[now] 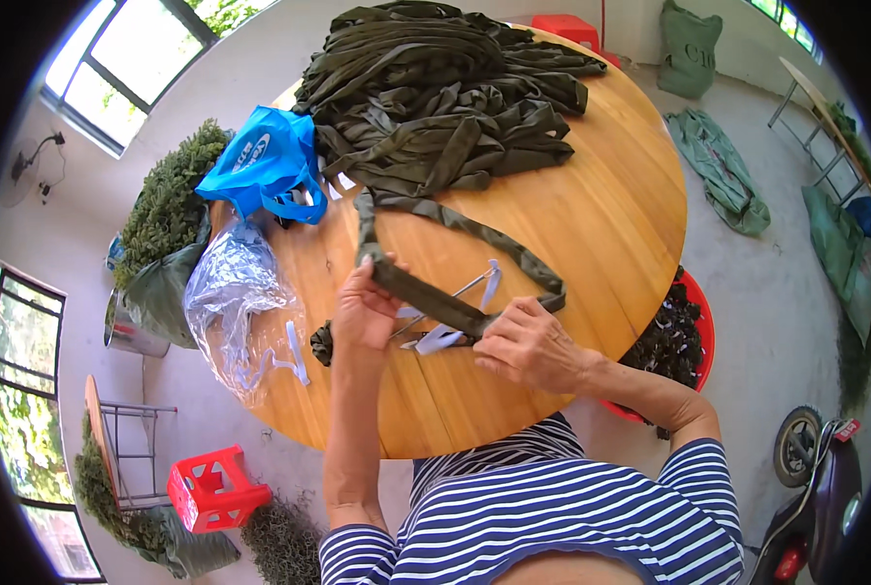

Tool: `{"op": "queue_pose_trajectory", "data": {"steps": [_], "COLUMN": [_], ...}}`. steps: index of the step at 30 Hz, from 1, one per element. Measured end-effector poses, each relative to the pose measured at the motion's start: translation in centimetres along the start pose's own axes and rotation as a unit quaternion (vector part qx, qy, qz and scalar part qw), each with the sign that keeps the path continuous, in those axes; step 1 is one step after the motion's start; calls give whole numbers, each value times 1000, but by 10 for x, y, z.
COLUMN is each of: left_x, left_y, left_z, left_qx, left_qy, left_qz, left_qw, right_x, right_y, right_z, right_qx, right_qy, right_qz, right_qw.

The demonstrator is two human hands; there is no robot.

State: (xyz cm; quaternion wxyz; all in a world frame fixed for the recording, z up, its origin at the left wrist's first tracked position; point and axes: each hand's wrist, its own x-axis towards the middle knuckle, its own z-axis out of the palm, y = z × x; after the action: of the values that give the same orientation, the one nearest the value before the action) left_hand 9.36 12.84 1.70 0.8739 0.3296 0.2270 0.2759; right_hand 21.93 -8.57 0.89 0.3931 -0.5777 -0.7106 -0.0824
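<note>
A dark olive fabric strip [424, 294] is stretched between my hands over the round wooden table [611, 195]. My left hand [365, 310] pinches its upper left end, thumb on top. My right hand [528, 346] grips the lower right end with curled fingers. The rest of the strip loops away across the tabletop toward a big heap of similar olive fabric [455, 136]. Beneath the held part lie a thin metal rod [473, 283] and a pale narrow band [440, 339], both partly covered. A small gathered dark cloth bunch [321, 343] sits beside my left wrist.
Left on the table are a blue bag [265, 161], clear plastic wrapping [236, 283] and a white strip [297, 353]. A red tub [701, 322] of dark cloth pieces stands below the right edge. A red stool [216, 487] and a scooter [816, 487] are on the floor.
</note>
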Motion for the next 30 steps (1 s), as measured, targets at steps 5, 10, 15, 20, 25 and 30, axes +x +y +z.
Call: {"op": "queue_pose_trajectory", "data": {"steps": [5,10,15,20,25,30], "left_x": [-32,-61,-68,-86,-102,-95], "left_y": [1,-22,-33,-19,-25,-59], "left_z": [12,39,40,42,50,58], "left_qx": [44,94,93,114,193,292], "left_qy": [17,-32,-57,-68,-151,-166], "left_qz": [-44,-36,-67,-85,-91,-51], "left_qw": [998,994,992,988,965,940], "right_x": [23,71,101,166,234,256], "right_y": [27,109,149,152,166,180], "right_z": [-29,29,63,25,-7,-16], "right_qx": [-39,-90,-98,-127,-78,436], "right_qy": [22,-2,-49,28,170,170], "right_qz": [164,238,211,130,183,299], "right_qw": [985,967,971,983,965,832]}}
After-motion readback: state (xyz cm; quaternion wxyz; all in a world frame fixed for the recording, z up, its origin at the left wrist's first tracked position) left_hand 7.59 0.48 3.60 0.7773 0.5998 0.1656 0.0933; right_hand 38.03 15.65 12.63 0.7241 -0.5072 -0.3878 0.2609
